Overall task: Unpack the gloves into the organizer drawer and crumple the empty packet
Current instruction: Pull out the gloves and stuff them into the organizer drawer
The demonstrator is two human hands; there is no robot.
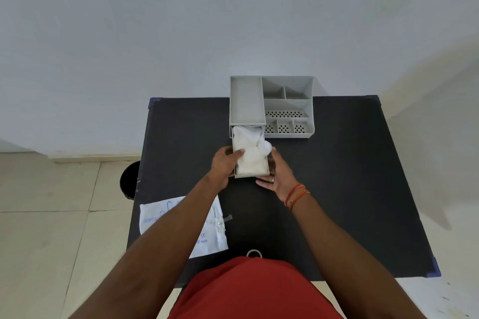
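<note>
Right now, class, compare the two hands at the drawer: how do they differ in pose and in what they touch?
The left hand is palm down with fingers curled over the drawer edge onto the gloves; the right hand is open, palm turned inward against the drawer's outer side. The right hand has a ring and orange wrist threads; the left shows none. Both flank the pulled-out drawer on the table.

Printed text on one item only: the white packet (207, 225) lying flat on the table's near-left part. Blue lettering, partly hidden by the left forearm: "DISPOS…" at its left edge; "CE" mark and "PIECES" at lower right; preceding number unreadable.
</note>
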